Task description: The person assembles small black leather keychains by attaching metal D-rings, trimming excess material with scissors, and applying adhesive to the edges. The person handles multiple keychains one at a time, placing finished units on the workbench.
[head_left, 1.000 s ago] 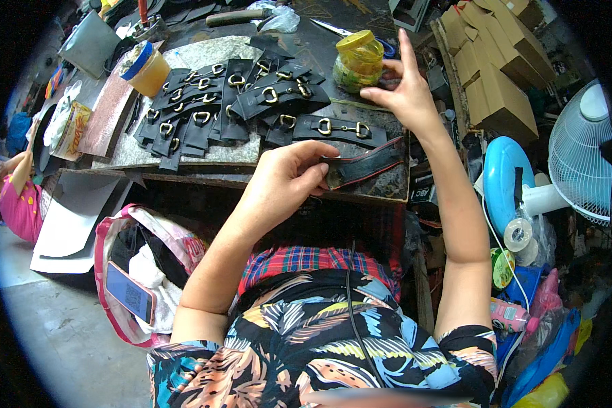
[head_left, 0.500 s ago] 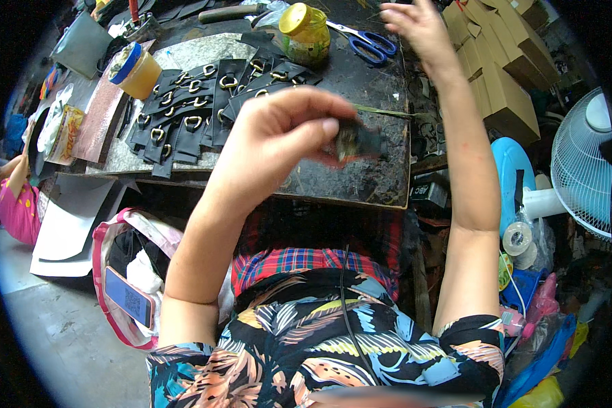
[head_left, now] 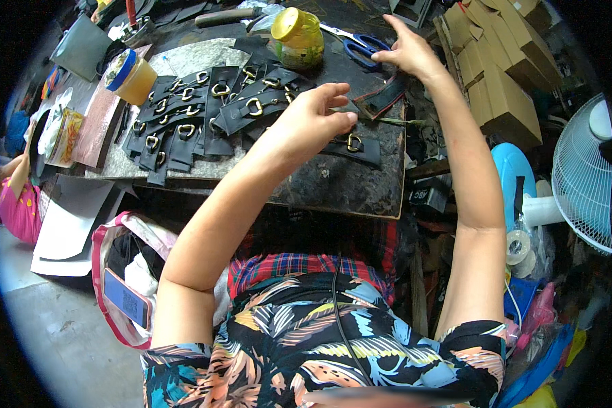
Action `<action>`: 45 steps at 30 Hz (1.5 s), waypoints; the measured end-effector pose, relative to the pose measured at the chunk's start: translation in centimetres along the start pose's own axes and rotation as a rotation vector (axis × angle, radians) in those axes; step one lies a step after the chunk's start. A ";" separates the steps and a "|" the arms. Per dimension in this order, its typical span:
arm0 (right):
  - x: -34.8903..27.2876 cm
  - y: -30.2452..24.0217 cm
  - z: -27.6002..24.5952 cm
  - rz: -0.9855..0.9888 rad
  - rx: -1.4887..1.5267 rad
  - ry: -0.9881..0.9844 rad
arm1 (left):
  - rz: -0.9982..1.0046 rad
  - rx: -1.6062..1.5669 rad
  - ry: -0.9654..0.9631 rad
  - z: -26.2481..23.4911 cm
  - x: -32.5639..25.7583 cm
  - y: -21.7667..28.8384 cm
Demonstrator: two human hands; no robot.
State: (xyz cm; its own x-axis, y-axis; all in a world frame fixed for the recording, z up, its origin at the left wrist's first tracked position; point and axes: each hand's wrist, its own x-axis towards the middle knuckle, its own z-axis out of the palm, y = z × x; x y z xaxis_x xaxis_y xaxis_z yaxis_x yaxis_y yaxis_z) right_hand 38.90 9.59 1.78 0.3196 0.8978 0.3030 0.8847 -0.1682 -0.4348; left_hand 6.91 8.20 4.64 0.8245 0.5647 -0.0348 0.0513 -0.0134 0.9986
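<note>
My left hand point(head_left: 319, 117) is over the table with its thumb and fingers apart, holding nothing. Beneath and beside it lies a black strap piece point(head_left: 364, 152) with a brass-coloured ring. Farther right, my right hand point(head_left: 415, 56) has its index finger stretched out. Its thumb is at the blue handles of the scissors point(head_left: 360, 49); whether it touches them I cannot tell. A dark strip with a reddish edge point(head_left: 382, 98) lies between my hands. Left of my left hand, several black strap pieces point(head_left: 183, 112) with brass-coloured rings overlap on a pale slab.
A yellow-lidded jar point(head_left: 298, 42) stands behind my left hand. At the left is a blue-rimmed tub point(head_left: 134, 78). Cardboard boxes point(head_left: 500, 88) and a fan point(head_left: 585, 177) stand to the right. An open bag with a phone point(head_left: 126, 299) is at lower left, near another person's pink sleeve point(head_left: 20, 211).
My left hand has let go of a dark piece; a black strap piece with a ring now lies there on the table. My right hand has come down and nearer the scissors.
</note>
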 end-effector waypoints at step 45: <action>-16.8 -13.8 -7.4 -0.251 0.344 -0.058 | 0.771 1.133 -0.032 -0.1 -2.5 -1.0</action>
State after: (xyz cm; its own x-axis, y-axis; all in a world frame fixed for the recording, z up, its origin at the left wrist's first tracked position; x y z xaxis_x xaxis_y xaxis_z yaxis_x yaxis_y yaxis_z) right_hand 23.87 -6.18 8.97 0.0804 0.9165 0.3920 0.7647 0.1955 -0.6140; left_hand 4.70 6.91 3.78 0.8654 0.0883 0.4933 -0.0061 -0.9824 0.1865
